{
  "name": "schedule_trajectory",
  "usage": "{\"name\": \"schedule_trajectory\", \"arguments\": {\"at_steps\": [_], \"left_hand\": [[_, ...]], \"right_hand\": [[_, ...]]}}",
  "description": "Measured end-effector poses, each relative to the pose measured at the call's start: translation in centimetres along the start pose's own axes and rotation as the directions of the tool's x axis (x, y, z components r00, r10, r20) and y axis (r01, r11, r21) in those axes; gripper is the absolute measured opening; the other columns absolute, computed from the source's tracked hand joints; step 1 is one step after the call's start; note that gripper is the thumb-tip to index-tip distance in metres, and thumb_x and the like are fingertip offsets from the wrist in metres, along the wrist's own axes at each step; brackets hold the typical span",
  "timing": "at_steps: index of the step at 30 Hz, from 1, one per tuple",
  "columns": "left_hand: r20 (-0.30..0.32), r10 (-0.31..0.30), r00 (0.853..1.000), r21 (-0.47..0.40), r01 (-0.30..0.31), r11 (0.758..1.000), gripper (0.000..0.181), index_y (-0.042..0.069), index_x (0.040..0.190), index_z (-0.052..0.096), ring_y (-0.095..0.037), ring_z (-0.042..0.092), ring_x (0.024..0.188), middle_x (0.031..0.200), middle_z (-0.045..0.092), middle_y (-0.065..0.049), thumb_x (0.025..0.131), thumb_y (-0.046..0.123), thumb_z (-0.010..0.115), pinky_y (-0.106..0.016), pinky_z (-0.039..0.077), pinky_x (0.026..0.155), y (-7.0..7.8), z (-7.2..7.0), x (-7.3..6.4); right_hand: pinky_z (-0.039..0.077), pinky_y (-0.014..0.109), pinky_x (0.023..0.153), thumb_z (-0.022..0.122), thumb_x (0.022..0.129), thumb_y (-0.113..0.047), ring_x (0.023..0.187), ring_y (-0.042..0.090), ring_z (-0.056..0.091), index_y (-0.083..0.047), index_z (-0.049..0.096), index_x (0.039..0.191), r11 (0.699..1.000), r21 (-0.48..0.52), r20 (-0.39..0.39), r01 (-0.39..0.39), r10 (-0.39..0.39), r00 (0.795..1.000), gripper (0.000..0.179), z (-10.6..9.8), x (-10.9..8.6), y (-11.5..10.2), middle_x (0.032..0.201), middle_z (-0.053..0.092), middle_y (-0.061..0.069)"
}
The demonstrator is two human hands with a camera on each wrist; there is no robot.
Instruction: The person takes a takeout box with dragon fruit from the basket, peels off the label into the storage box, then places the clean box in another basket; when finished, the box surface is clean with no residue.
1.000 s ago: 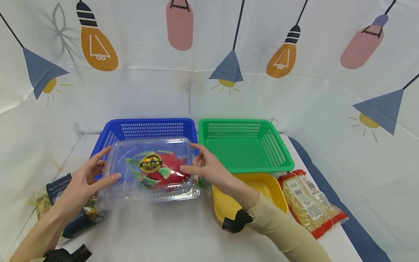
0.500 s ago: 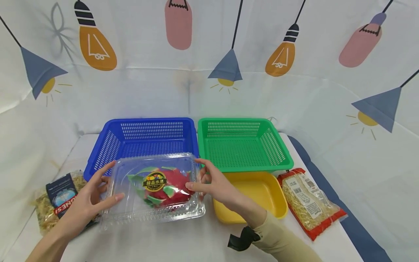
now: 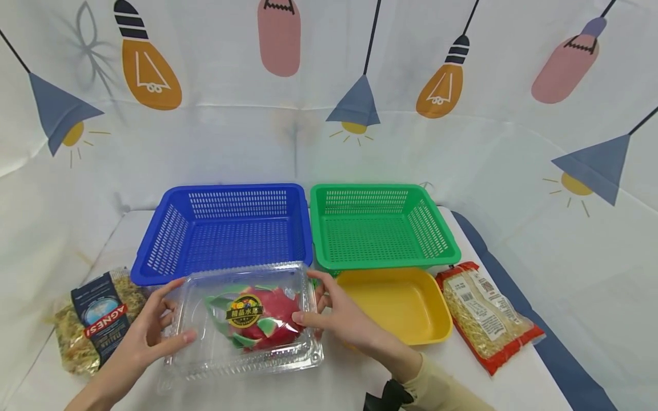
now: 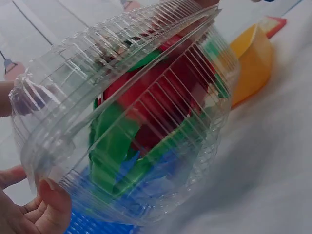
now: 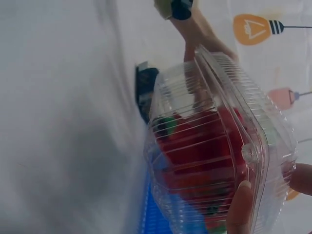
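A clear plastic clamshell box with a round black-and-gold label is held between both hands in front of the blue basket. Inside it lies a red dragon fruit with green scales, toward the right end. My left hand grips the box's left end, thumb on the lid. At the opposite end my right hand grips it, thumb over the lid's edge and fingers along the side. The left wrist view shows the closed clamshell tilted above the white table, and the right wrist view shows its rim beside my right thumb.
Behind the box stand a blue basket and a green basket, side by side. A yellow tray sits in front of the green one. A pasta bag lies at left, a red-edged bag of pale grain-like food at right.
Both hands have brought the clamshell box toward the body and lower, away from over the blue basket, whose inside now shows. The pasta bag at left is more exposed.
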State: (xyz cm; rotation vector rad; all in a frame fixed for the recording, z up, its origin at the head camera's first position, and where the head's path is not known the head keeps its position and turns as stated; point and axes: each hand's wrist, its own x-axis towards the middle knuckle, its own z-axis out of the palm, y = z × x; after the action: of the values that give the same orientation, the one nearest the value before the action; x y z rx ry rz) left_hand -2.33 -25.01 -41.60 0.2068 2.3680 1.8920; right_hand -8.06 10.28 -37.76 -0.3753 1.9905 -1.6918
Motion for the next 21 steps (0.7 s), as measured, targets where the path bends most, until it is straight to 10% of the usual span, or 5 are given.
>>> {"name": "schedule_trajectory", "arguments": {"at_steps": [11,21], "left_hand": [[-0.011,-0.06,0.998,-0.004,0.06,0.998,0.082,0.021,0.158,0.019,-0.007,0.06,0.09,0.108,0.046,-0.006,0.093,-0.004,0.063,-0.03,0.056,0.068,-3.4,1.5,-0.4],[-0.074,-0.214,0.974,0.118,0.222,0.968,0.079,0.018,0.157,0.018,-0.01,0.048,0.078,0.106,0.037,-0.012,0.095,0.018,0.068,-0.031,0.044,0.061,-3.6,2.3,0.5]], "right_hand": [[0.058,0.04,0.059,0.077,0.087,-0.014,0.071,0.02,0.056,-0.008,0.027,0.154,0.999,0.007,0.028,-0.038,0.037,0.999,0.084,0.7,0.0,3.2,0.096,0.049,0.011],[0.058,0.035,0.06,0.076,0.089,-0.014,0.068,0.019,0.057,-0.01,0.026,0.155,0.999,-0.011,0.028,-0.05,0.051,0.998,0.084,1.0,0.7,4.9,0.091,0.049,0.01]]}}
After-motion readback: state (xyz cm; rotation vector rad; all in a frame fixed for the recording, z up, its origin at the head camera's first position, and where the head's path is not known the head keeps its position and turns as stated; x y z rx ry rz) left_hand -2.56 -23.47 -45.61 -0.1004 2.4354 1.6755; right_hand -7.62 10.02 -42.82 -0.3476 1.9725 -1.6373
